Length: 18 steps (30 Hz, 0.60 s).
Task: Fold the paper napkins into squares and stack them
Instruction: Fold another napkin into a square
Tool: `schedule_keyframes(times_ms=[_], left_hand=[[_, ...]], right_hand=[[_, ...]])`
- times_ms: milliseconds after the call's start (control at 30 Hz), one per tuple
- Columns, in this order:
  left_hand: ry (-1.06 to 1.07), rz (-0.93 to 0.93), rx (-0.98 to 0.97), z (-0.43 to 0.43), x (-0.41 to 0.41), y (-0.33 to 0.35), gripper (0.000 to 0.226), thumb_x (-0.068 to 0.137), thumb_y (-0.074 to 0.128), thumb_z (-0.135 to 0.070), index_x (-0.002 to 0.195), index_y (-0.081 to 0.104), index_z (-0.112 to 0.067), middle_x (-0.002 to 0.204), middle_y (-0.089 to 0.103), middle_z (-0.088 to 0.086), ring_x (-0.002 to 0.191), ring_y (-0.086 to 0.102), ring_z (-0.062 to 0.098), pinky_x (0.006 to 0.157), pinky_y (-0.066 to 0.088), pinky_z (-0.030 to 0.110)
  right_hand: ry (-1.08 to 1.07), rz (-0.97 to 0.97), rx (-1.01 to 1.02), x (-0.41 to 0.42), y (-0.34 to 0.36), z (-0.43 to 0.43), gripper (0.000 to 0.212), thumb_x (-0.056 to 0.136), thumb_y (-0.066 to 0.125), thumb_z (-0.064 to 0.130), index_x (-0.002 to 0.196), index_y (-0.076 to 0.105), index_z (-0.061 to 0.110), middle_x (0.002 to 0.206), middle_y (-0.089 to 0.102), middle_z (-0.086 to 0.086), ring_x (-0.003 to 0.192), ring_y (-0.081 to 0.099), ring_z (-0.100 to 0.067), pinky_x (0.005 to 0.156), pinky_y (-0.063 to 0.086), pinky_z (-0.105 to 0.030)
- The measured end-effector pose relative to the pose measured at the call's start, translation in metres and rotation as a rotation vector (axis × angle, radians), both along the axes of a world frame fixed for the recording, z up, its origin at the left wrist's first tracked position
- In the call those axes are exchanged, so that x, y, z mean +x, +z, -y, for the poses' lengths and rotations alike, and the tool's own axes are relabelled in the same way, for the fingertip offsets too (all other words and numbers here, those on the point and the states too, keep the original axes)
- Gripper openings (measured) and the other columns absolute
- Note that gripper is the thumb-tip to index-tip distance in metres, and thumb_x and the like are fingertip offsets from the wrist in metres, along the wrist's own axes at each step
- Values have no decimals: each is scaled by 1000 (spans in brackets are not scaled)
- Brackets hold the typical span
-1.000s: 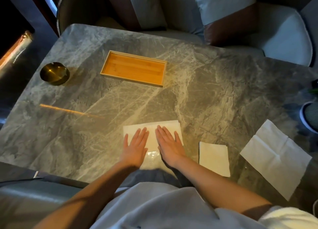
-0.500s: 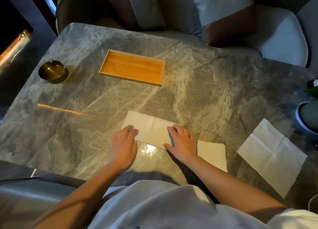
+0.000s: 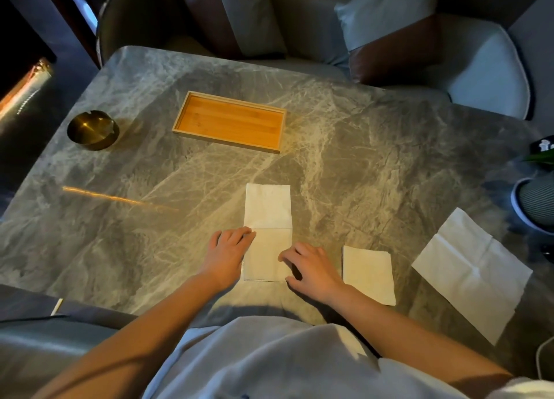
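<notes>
A white napkin (image 3: 267, 210), folded into a long strip, lies lengthwise away from me on the grey marble table (image 3: 374, 165), with a crease across its middle. My left hand (image 3: 227, 253) rests at its left edge near the crease, bent fingertips touching the paper. My right hand (image 3: 313, 268) sits at the near right edge, curved fingertips on the paper and thumb by the near corner. A folded square napkin (image 3: 368, 274) lies just right of that hand. Farther right lies an unfolded napkin (image 3: 472, 274).
A wooden tray (image 3: 229, 121) stands at the table's middle back, with a brass ashtray (image 3: 93, 130) to its left. A ribbed grey pot (image 3: 536, 202) stands at the right edge. Cushioned seats line the far side.
The napkin strip has been turned from lying sideways to pointing away from me. My hands went from pressing flat on it to resting at its left and right edges.
</notes>
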<state>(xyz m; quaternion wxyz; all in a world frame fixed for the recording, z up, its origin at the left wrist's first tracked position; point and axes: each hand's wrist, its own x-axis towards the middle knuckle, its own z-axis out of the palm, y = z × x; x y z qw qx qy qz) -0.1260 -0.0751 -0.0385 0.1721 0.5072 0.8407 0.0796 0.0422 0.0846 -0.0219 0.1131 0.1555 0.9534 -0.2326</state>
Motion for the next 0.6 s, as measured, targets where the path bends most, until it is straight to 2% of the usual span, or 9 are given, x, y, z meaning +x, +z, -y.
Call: schedule_keyframes(times_ms=[133, 267, 433, 600], left_hand=[[-26, -42, 10, -2, -3, 1, 53, 88, 47, -4, 139, 43, -17, 144, 44, 5, 130, 39, 29, 111, 25, 45], [-93, -44, -35, -2, -6, 0, 54, 91, 44, -8, 143, 35, -20, 155, 28, -1, 141, 24, 23, 115, 18, 44], [-142, -2, -89, 0, -14, 1, 55, 95, 41, -20, 147, 24, -24, 158, 18, -8, 145, 14, 17, 118, 11, 43], [-115, 46, -55, 0, -13, 4, 55, 93, 44, -28, 146, 29, -24, 157, 24, -7, 144, 19, 17, 117, 13, 41]], right_hand=[[-63, -15, -31, -7, 0, 4, 24, 84, 62, 24, 108, 60, 27, 101, 51, 6, 98, 50, -15, 79, 35, -29], [-154, -63, -77, -13, 4, 6, 13, 88, 60, 17, 99, 66, 22, 100, 54, 3, 92, 54, -16, 75, 45, -29], [-203, -187, -137, -15, 11, 8, 11, 92, 52, 15, 98, 58, 21, 101, 55, 6, 89, 52, -12, 69, 48, -32], [-205, -225, -178, -10, 12, 7, 10, 89, 55, 20, 99, 56, 21, 100, 55, 7, 87, 52, -11, 69, 50, -36]])
